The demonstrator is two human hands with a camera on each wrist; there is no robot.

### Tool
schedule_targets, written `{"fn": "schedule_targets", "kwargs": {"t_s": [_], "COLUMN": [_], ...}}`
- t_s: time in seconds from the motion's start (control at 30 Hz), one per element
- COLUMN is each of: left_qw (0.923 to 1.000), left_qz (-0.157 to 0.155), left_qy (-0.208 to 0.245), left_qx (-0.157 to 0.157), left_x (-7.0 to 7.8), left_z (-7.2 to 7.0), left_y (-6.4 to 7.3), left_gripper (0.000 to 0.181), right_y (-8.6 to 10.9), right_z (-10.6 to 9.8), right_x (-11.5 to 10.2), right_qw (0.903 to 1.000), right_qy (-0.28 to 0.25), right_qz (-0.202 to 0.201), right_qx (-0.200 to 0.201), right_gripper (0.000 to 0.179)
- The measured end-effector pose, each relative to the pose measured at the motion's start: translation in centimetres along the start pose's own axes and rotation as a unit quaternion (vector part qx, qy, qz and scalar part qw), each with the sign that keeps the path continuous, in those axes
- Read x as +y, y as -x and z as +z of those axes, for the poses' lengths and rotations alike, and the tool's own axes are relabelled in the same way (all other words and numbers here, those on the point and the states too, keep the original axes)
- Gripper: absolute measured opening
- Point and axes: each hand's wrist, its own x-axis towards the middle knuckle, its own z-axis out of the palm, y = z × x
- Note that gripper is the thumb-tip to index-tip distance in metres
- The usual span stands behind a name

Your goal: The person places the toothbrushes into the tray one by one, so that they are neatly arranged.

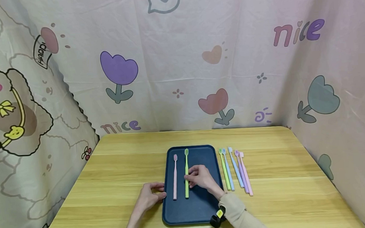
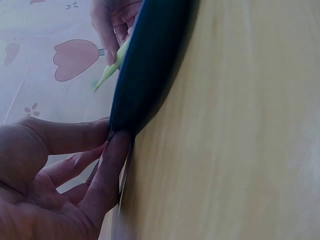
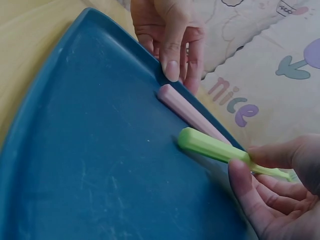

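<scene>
A dark blue tray (image 1: pixel 192 212) lies on the table with a pink toothbrush (image 1: pixel 175 185) along its left side. Just right of that is a green toothbrush (image 1: pixel 186 163), bristle end toward the back. My right hand (image 1: pixel 202 178) pinches the green toothbrush's handle between thumb and fingers, over the tray. The right wrist view shows the butt of this green handle (image 3: pixel 205 143) close over the tray surface. At the tray's left edge, my left hand (image 1: pixel 148 197) grips the rim, thumb on top; the left wrist view shows thumb and finger meeting at the edge.
To the right of the tray, several toothbrushes lie side by side on the wooden table (image 1: pixel 116 168), among them a green one (image 1: pixel 225 173), a purple one (image 1: pixel 242 173) and a pink one (image 1: pixel 247 176). A printed curtain (image 1: pixel 165 51) hangs behind the table.
</scene>
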Motion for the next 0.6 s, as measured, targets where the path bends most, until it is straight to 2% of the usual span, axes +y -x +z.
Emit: {"fn": "schedule_targets", "kwargs": {"t_s": [0.3,0.6], "left_qw": [1.0,1.0], "left_qz": [-0.003,-0.001], "left_qy": [-0.001,0.0], "left_qx": [-0.002,-0.002], "left_x": [0.1,-0.1], "left_z": [0.0,0.0], "left_y": [0.0,0.0], "left_gripper": [0.038,0.038], "right_y": [-0.3,-0.3], "right_z": [0.9,1.6], "right_x": [0.2,0.3], "right_qw": [0.9992,0.9963], "right_qy": [0.036,0.075], "right_qz": [0.007,-0.025], "right_qx": [0.016,0.033], "right_gripper": [0.025,0.024]}}
